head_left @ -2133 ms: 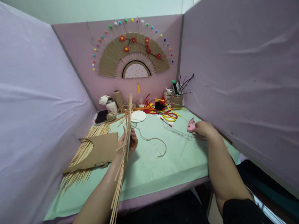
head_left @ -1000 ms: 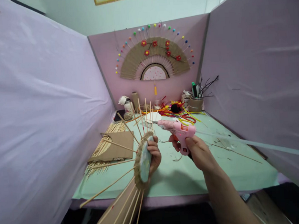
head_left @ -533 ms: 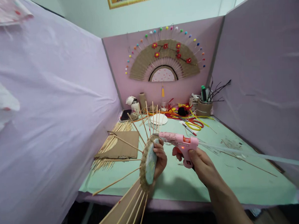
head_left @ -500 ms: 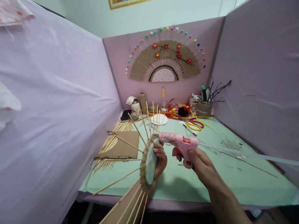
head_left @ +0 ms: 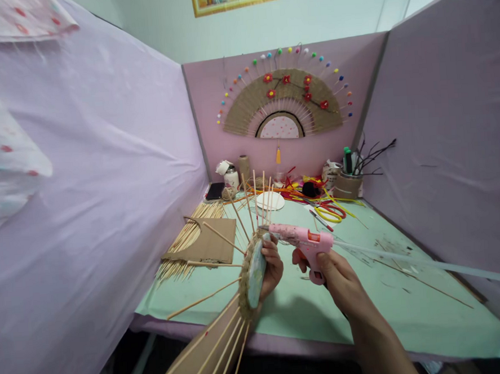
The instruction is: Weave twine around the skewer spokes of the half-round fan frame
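You're in a small craft workshop: lilac partitions (head_left: pixel 144 120), decorated fan (head_left: pixel 241 105) upper centre, glue gun (head_left: pixel 303 240), scissors (head_left: pixel 329 222) on the bench (head_left: pixel 311 313).

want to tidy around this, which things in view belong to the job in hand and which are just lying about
Belong to the job:
pink glue gun, in the right hand
brown-edged disc with radiating sticks, in the left hand

Probably just lying about:
white disc
pen
dark slab
cardboard, lying on loose sticks (possibly spares)
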### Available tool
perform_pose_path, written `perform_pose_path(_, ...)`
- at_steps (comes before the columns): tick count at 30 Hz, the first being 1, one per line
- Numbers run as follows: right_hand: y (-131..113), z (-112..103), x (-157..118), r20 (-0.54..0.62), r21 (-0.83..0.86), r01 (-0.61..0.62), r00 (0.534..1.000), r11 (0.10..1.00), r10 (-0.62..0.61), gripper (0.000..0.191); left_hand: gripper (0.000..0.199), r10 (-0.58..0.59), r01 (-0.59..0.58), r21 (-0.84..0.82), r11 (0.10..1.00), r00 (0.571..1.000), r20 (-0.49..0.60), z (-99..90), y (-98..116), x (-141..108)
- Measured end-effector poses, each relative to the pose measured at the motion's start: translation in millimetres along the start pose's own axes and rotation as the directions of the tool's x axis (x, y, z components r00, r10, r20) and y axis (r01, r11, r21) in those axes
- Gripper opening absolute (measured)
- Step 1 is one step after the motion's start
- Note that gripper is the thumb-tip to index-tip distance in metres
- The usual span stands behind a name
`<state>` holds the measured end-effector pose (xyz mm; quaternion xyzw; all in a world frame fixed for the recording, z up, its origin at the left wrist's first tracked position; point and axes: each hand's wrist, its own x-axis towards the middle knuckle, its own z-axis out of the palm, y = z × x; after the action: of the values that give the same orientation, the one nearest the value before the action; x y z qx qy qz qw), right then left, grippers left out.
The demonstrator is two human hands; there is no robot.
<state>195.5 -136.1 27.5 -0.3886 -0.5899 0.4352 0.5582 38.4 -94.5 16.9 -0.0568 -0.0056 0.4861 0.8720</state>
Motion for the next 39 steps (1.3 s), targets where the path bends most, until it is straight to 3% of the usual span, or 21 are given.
perform_pose_path(13, -0.2, -1.0, 0.0, -0.01, -0.043, -0.012, 1.0, 0.999, 0.012, 0.044, 0.024, 0.02, -0.021, 0.09, 0.996, 1.0, 0.015, -4.3, 3.4, 1.0)
perform_pose_path(22, -2.4, 0.1, 0.3, -0.018, -0.032, -0.02, 1.0, 0.999, 0.019, 0.045, 0.023, -0.043, 0.043, -0.02, 0.999, 0.999, 0.013, -3.8, 3.0, 2.2)
perform_pose_path(30, -2.6, 0.1, 0.3, -0.033, -0.044, -0.011, 0.999, 0.999, 0.01, 0.044, 0.025, -0.044, 0.044, 0.036, 0.998, 0.999, -0.016, -5.6, 5.9, 4.4)
perform_pose_path(39, -3.2, -0.4, -0.1, -0.04, -0.071, -0.009, 0.999, 0.997, 0.006, 0.045, 0.026, 0.034, -0.031, 0.184, 0.983, 0.999, -0.016, -7.9, 6.5, 4.3)
